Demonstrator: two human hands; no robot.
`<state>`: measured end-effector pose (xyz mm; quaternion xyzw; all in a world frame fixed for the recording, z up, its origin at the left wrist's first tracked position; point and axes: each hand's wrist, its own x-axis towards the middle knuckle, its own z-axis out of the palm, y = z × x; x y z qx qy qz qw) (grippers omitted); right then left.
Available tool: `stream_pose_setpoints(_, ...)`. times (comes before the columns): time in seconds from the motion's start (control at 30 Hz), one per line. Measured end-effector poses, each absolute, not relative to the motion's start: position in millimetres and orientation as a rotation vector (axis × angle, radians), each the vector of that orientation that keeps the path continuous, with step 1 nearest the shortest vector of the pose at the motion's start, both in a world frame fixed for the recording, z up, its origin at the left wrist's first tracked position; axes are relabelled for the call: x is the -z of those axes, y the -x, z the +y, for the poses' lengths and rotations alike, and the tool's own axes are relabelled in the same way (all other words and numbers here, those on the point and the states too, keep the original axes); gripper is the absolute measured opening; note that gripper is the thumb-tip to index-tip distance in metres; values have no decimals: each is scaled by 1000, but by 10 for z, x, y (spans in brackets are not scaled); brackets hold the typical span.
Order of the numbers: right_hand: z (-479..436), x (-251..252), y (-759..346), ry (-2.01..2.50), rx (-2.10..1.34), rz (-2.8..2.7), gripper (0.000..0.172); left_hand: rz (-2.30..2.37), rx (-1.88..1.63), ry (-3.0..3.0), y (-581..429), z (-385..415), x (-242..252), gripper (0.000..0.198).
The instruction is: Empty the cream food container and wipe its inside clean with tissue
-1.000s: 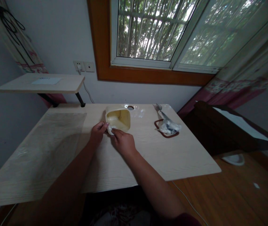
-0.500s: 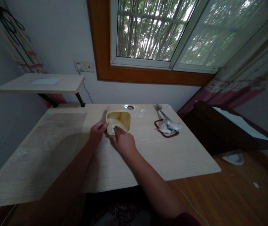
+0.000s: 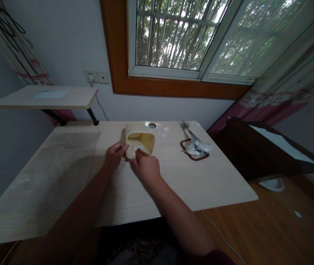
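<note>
A cream-yellow plastic container (image 3: 142, 138) lies on its side on the pale wooden table (image 3: 206, 184), its opening facing me. My left hand (image 3: 114, 155) rests against the container's left edge with curled fingers, steadying it. My right hand (image 3: 146, 165) reaches its fingertips into the opening and presses a small white wad of tissue (image 3: 137, 148) against the inner wall.
A dark red shallow tray (image 3: 194, 152) with crumpled white material and a metal utensil (image 3: 188, 129) sits to the right. A raised side shelf (image 3: 46, 97) stands at the back left. A window, wall sockets and a dark cabinet (image 3: 256, 147) surround the table.
The white tissue has moved from the container's front left rim to inside the opening. My right hand followed it forward. My left hand stayed at the rim.
</note>
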<state>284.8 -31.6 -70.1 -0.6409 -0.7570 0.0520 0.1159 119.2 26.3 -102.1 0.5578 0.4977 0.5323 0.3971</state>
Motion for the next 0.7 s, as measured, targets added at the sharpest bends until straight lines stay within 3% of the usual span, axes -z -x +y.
stream_pose_setpoints(0.7,-147,479,-2776,1467,-24,-2575,32,1157,-1352,-1296,-1160,285,1068,42)
